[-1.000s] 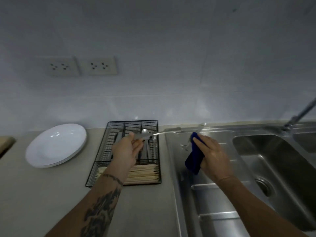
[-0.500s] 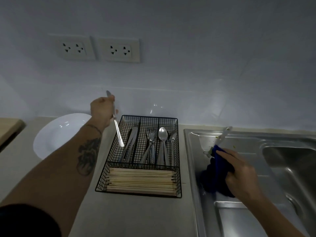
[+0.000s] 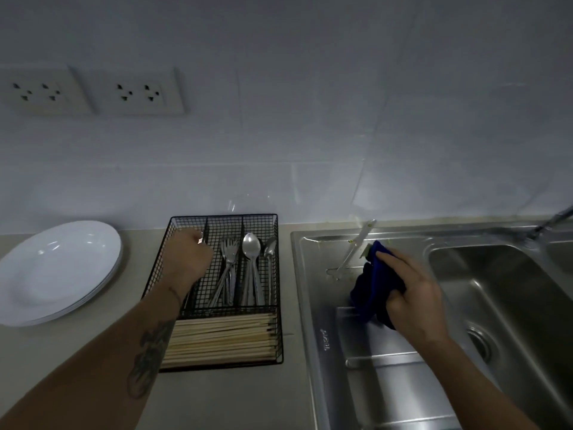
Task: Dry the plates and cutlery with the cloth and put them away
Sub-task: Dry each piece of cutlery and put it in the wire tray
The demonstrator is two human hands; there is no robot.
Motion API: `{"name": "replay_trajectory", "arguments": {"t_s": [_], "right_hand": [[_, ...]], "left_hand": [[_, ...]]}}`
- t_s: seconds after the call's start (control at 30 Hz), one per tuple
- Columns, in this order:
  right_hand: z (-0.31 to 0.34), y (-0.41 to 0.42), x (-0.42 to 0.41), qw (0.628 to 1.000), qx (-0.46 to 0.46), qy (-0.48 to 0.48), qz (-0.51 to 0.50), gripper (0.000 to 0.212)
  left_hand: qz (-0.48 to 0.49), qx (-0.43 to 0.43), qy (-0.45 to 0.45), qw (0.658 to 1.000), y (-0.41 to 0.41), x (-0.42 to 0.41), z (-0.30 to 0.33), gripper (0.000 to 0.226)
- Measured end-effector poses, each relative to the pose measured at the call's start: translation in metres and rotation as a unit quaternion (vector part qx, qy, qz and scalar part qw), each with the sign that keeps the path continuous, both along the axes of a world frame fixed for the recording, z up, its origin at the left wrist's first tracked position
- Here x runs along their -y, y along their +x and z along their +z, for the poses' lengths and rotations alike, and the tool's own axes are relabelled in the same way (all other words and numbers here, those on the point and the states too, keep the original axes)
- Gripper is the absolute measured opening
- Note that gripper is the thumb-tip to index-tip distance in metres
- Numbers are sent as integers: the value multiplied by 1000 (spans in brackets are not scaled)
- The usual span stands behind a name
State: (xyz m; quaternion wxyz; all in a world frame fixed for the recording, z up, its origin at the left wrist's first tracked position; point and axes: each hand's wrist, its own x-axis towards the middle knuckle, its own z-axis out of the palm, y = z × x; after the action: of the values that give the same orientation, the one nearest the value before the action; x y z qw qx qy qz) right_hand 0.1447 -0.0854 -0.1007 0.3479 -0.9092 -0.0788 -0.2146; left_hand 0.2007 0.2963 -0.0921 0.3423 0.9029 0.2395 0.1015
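A black wire cutlery basket stands on the counter with forks and spoons in its rear compartments. My left hand is down in the basket's left compartment, fingers curled round a knife; only a glint of its metal shows at my fingertips. My right hand grips a dark blue cloth over the steel draining board. A piece of cutlery lies on the draining board just behind the cloth. White plates are stacked at the left.
Wooden chopsticks fill the basket's front compartment. The sink basin with its drain is at the right, and a tap reaches in from the far right. Two wall sockets sit above the counter.
My left hand took the knife from near the cloth, swung it left and lowered it into the basket's left compartment. My right hand stayed on the draining board with the cloth.
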Motion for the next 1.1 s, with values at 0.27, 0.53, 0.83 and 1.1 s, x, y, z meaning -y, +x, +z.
{"name": "replay_trajectory", "arguments": {"t_s": [0.27, 0.53, 0.83, 1.1], "right_hand": [[-3, -15, 34, 1000, -14, -22, 12, 70], [1, -23, 75, 998, -22, -22, 48, 64], [-3, 4, 110, 997, -45, -28, 60, 66], [-3, 16, 111, 996, -41, -48, 60, 63]], "left_hand": [[-225, 21, 39, 973, 11, 142, 12, 20], [-234, -80, 68, 967, 37, 256, -29, 21], [-218, -144, 149, 954, 56, 280, -48, 10], [-218, -118, 170, 954, 46, 269, -40, 12]]}}
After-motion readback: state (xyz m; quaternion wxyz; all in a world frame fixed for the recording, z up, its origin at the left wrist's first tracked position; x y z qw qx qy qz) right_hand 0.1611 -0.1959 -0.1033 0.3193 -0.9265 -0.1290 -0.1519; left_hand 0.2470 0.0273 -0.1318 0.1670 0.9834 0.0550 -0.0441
